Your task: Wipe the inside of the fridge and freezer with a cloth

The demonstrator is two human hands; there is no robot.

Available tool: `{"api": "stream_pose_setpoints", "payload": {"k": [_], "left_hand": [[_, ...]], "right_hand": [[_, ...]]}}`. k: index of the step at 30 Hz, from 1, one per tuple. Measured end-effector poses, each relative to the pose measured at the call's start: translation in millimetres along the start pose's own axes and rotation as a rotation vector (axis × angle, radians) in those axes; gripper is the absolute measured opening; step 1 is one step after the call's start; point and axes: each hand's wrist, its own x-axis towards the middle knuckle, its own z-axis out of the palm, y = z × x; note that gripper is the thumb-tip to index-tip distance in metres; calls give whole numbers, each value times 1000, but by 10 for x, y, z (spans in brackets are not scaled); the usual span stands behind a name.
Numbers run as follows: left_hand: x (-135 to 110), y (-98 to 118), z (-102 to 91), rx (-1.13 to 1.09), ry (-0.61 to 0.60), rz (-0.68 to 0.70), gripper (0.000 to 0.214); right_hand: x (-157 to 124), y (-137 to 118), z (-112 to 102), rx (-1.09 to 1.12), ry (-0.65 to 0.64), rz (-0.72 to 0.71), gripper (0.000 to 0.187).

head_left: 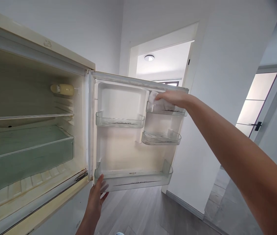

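refrigerator (pixel 39 44), cream-coloured and boxy, stands with its off-white plastic door (pixel 119 150) open; opening appears done. whether the wide, clear plastic bottom bin (pixel 138 183) is finished or outstanding cannot be determined. work seems under way at the rounded, clear plastic upper-right bin (pixel 177 112). left hand (pixel 96 193): reaches up from below, fingers loosely parted at the bottom bin's left end; grip cannot be confirmed. right hand (pixel 174 97): arm extended, palm down, fingers closed over the crumpled white cloth (pixel 153 97), located at the upper-right bin.
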Motion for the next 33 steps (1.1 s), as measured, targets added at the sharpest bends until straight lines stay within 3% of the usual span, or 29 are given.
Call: {"api": "stream_pose_setpoints", "payload": {"k": [4,10,15,18,20,22,24,29,33], "left_hand": [[16,-7,-4,11,-16,0,88],[0,6,-20,9,-6,9,84],[2,7,-40,18,-4,4,85],[27,4,-52,14,-3,2,83],[44,2,-59,11,-3,7,81],[53,0,-65,11,-7,10,80],[52,-1,-67,10,-12,11,78],[4,13,-43,11,-9,8,78],[-22,34,-3,-2,2,-1,82]], "right_hand": [[-87,-93,52,129,-99,79,43],[-150,-14,60,134,-73,111,36],[-200,248,-96,0,-60,187,30],[-246,464,-173,149,-14,241,28],[-270,574,-208,415,110,268,19],[-299,650,-253,693,297,270,32],[-350,717,-330,828,468,292,48],[-595,970,-615,763,764,470,62],[-756,1143,-643,748,992,396,61]]}}
